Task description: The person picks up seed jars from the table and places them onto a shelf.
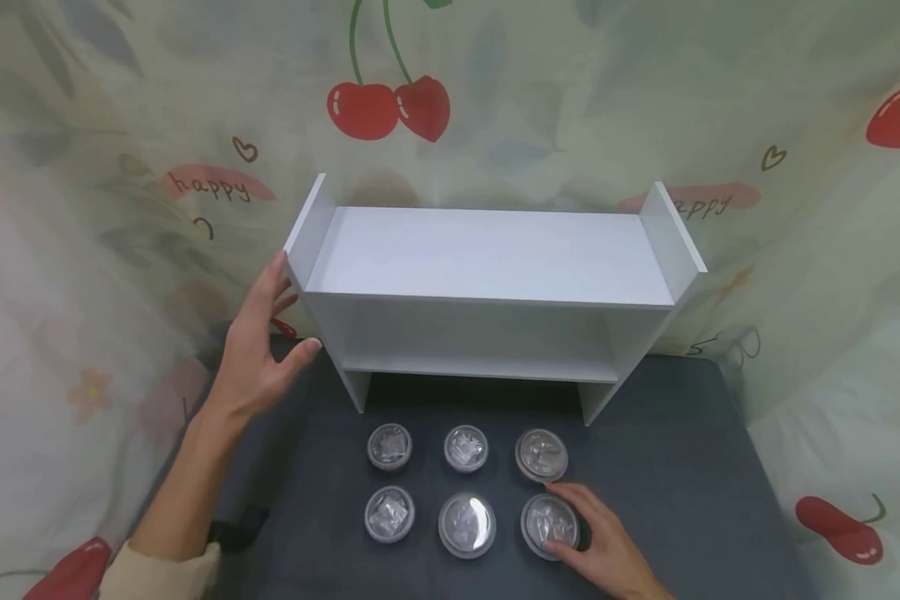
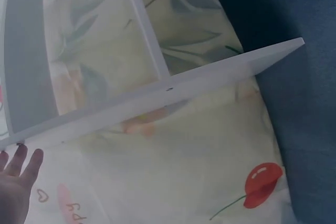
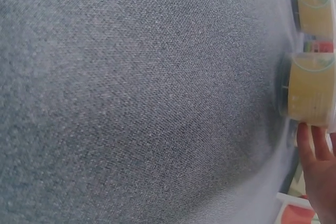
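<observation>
A white two-tier shelf [image 1: 487,254] stands at the back of the dark table. My left hand [image 1: 258,350] is at its left side panel, fingers extended with the tips right at the panel's upper front edge; the left wrist view shows these fingertips [image 2: 32,162] by the panel. My right hand [image 1: 596,542] holds the front right round plastic tub [image 1: 550,525], thumb and fingers spread around its rim. Its lid is clear, with a crinkled packet showing beneath. In the right wrist view the tub [image 3: 311,87] looks yellowish, with fingers against its side.
More lidded tubs stand in two rows before the shelf, among them the back right one [image 1: 542,455] and the front middle one [image 1: 467,525]. A patterned curtain [image 1: 570,92] hangs behind and on both sides of the dark tabletop [image 1: 690,467].
</observation>
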Demonstrator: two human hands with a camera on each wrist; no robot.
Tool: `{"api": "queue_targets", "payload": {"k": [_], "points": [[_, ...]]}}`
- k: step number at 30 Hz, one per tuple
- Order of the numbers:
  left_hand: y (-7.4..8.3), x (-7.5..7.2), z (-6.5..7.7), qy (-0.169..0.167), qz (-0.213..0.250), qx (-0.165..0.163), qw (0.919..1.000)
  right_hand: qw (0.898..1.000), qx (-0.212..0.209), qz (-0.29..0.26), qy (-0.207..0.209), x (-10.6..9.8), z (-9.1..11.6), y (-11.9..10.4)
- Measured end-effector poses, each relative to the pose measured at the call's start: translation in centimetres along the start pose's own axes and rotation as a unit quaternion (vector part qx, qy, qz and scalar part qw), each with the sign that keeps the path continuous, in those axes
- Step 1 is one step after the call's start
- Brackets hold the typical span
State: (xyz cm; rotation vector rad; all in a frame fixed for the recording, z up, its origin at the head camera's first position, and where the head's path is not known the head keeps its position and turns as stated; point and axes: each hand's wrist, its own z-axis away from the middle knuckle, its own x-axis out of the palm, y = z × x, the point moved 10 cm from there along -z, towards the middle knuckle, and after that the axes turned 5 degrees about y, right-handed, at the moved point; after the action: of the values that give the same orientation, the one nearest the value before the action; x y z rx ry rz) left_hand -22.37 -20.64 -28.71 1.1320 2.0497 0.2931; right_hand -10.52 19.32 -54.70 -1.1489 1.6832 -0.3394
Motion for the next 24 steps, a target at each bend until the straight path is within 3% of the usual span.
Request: {"api": "queue_targets", "payload": {"k": [13,20,24], "points": [[0.2,0.0,-1.6,0.015,0.034,0.007,0.9993,0.995,0.093,0.014,-0.037,1.0,0.9,1.4],[-0.2,-0.1,-2.2,0.014,0.051,-0.020,0.9984,0.977,0.191,-0.025,-0.086,2.1,1.8,3.4],[-0.4,0.0,-2.4,0.015,0.066,-0.038,0.9970,0.974,0.206,-0.032,-0.094,2.3,1.9,3.8]]}}
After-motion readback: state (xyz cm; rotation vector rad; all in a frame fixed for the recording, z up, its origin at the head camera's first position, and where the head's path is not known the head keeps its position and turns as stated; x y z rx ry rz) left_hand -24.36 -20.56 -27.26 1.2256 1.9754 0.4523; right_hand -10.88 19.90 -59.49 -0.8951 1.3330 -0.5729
